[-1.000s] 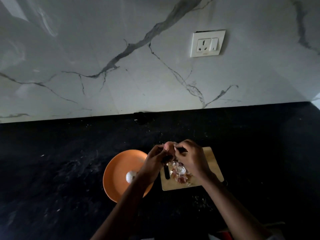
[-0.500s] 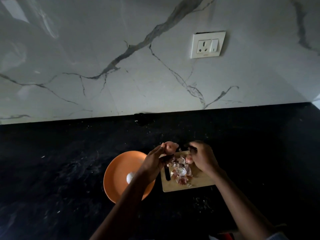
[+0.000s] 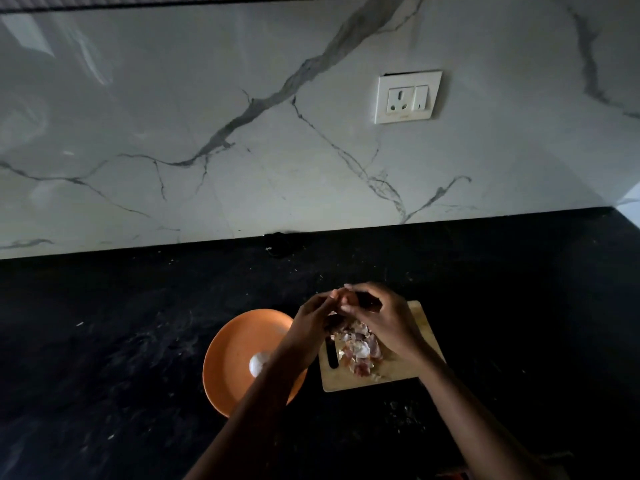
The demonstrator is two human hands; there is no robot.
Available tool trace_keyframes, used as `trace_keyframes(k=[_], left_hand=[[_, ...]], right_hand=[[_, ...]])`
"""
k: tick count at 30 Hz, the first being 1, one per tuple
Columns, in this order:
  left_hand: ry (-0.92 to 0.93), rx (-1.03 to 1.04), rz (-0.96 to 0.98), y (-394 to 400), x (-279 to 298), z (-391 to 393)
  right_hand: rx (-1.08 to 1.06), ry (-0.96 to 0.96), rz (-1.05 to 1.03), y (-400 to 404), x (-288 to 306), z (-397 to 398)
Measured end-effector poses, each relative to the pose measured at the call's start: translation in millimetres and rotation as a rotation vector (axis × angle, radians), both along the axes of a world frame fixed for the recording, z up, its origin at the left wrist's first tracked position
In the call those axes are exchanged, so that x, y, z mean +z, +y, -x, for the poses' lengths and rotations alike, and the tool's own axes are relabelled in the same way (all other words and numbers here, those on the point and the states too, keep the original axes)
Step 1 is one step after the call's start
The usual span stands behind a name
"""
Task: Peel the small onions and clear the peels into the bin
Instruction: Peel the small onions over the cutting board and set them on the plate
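gripping 1 onion (2 hands)

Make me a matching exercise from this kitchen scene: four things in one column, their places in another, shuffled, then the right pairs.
Things:
1. peeled onion
2. peels
3. socket
4. small onion

Places:
A. on the marble wall
B. between the left hand and right hand
C. on the orange plate
D. heaped on the wooden board

Pairs: 1-C, 2-D, 3-A, 4-B
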State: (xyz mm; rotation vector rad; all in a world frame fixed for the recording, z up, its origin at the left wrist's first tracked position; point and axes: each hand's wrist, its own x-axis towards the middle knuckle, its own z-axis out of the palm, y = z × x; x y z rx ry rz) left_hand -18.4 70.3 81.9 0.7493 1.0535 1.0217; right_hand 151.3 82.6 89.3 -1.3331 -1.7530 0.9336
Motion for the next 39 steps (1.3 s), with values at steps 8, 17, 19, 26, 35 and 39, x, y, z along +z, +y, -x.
trace_keyframes(k=[8, 17, 19, 26, 35, 39], left_hand=[[-0.055, 0.021, -0.025, -0.5, 7.8, -6.9], [-0.079, 0.026, 0.064, 0.5, 7.9, -6.8], [-0.091, 0.026, 0.060, 1.6, 9.4, -7.2], [-0.082, 0.039, 0.006, -1.0, 5.6, -8.5], [-0.058, 0.057, -0.049, -6.5, 2.1, -8.4], [-0.035, 0.059, -0.042, -7.9, 1.5, -9.2]], right_hand=[[-0.123, 0.008, -0.153, -4.3, -5.0, 4.4], [-0.128, -0.024, -0.117, -2.4, 2.9, -4.6], [-0.049, -0.010, -0.099, -2.2, 7.8, -6.3], [-0.027, -0.123, -0.250, -0.8, 8.4, -7.0], [-0.015, -0.243, -0.337, -5.4, -1.1, 1.3], [-0.090, -0.302, -0.330, -3.4, -6.2, 3.3]])
